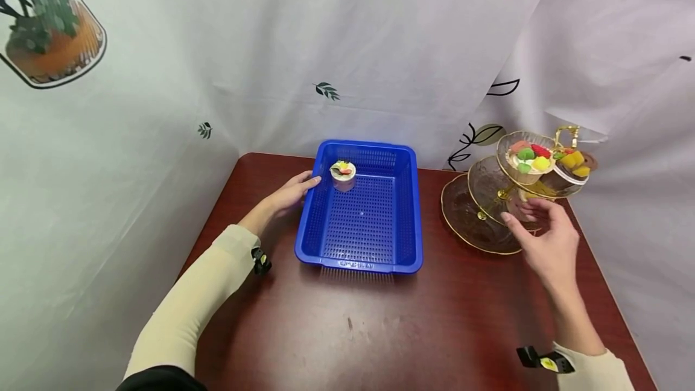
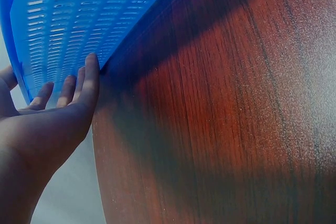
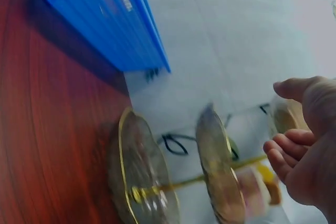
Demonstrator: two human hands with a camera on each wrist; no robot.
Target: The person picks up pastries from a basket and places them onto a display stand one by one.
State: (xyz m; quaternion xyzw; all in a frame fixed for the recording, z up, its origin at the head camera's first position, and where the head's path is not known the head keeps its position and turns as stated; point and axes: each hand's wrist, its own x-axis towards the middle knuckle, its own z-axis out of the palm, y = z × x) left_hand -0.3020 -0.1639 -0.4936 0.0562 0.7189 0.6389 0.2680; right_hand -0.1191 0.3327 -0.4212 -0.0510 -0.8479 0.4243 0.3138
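Observation:
My left hand [image 1: 289, 193] grips the left rim of a blue plastic basket [image 1: 358, 266], thumb at the rim and fingers against the perforated outer wall [image 2: 63, 30]. Inside it, near the back left, stands a small dessert cup [image 1: 343, 176] with a colourful topping. On the right is a clear, gold-edged tiered stand [image 1: 468, 225]. Its top tier bears a fruit-topped cup [image 1: 528, 158] and a darker cup [image 1: 564, 178] with yellow pieces. Fingers bent and apart, my right hand [image 1: 551, 240] is beside the middle tier, holding nothing. Another dessert cup [image 3: 254, 192] there is partly hidden by my fingers in the head view.
Everything stands on a dark red wooden table [image 1: 358, 330]. White printed cloth [image 1: 391, 77] hangs behind and at both sides. The stand's gold handle [image 1: 567, 131] rises above the top tier, and its wide bottom plate lies near the table's right edge.

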